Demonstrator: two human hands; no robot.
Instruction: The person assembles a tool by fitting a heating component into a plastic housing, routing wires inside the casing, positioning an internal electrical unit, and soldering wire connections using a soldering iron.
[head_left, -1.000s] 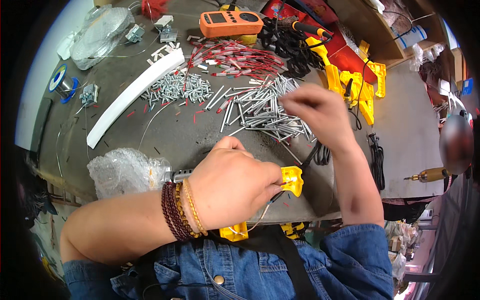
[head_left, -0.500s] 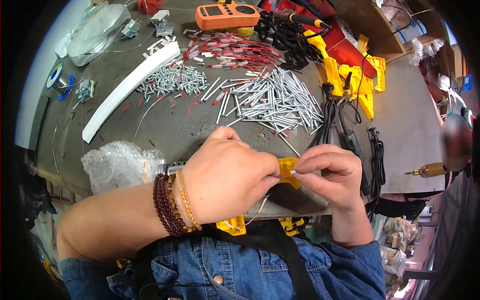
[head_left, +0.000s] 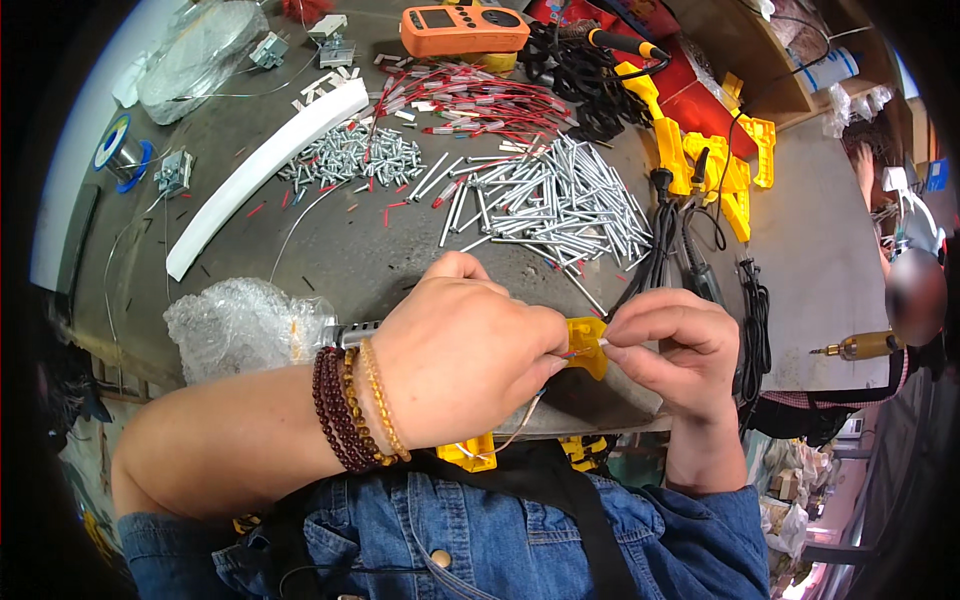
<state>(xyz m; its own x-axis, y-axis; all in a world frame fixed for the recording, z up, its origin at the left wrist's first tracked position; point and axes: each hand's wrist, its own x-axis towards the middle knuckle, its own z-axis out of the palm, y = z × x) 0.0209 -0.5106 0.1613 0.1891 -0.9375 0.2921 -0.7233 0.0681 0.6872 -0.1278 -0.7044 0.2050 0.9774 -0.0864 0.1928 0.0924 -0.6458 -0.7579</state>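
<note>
Both hands meet at the desk's (head_left: 830, 270) near edge over a yellow part (head_left: 585, 345). The left hand (head_left: 465, 360) is closed around a tool, its metal barrel (head_left: 352, 333) jutting back toward the bubble wrap (head_left: 240, 325). The right hand (head_left: 670, 350) pinches a thin red wire (head_left: 578, 352) at the part — a grip pressed together, likely to steady it — with metal tubes (head_left: 560, 205) just beyond.

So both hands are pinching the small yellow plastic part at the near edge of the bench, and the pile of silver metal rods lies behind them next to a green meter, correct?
Not quite: the meter is orange, not green, as the head view shows. The rest holds: the left hand and right hand meet on the small yellow plastic part, with the silver rods behind them.
</note>
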